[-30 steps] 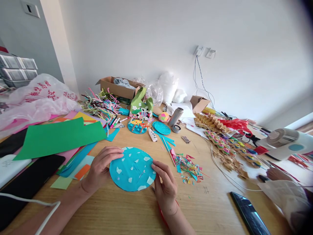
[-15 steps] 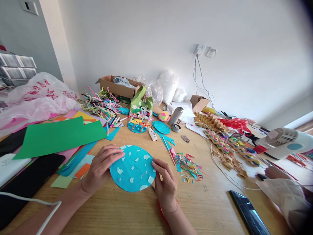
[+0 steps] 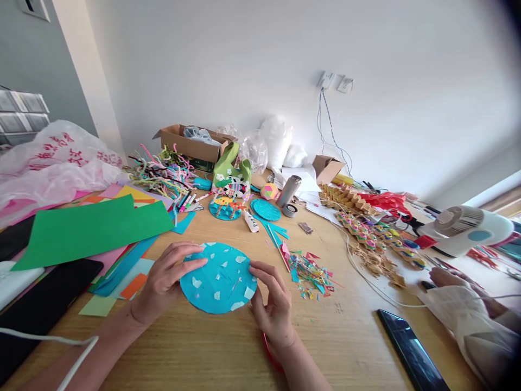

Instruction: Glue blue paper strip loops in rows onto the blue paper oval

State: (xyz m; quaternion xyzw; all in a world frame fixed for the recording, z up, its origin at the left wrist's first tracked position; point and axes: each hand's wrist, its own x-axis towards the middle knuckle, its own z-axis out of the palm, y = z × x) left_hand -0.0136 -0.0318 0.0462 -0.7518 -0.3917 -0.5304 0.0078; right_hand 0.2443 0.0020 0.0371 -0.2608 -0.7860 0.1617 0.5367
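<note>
Between my two hands is a round blue paper disc (image 3: 222, 288) with pale torn patches scattered over its face. My left hand (image 3: 165, 279) grips its left edge, fingertips on top. On the right edge, my right hand (image 3: 272, 296) pinches it between fingers and thumb. The disc is held above the table, tilted a little. Red-handled scissors (image 3: 269, 353) show partly under my right wrist, mostly hidden. Beyond the disc lie a white glue bottle (image 3: 251, 221), another blue disc (image 3: 266, 209) and a blue round piece with orange paper figures (image 3: 226, 209).
Green paper (image 3: 97, 228) tops a stack of coloured sheets at left. Colourful scraps (image 3: 313, 275) lie right of my hands. A phone (image 3: 411, 347), a white fan (image 3: 468, 228) and another person's hand (image 3: 450, 278) are farther right. A steel flask (image 3: 290, 190) stands at the back.
My right fingers have shifted slightly up along the disc's edge, and the disc tilts a little more. The whole view has shifted slightly. The other person's sleeve at right has moved.
</note>
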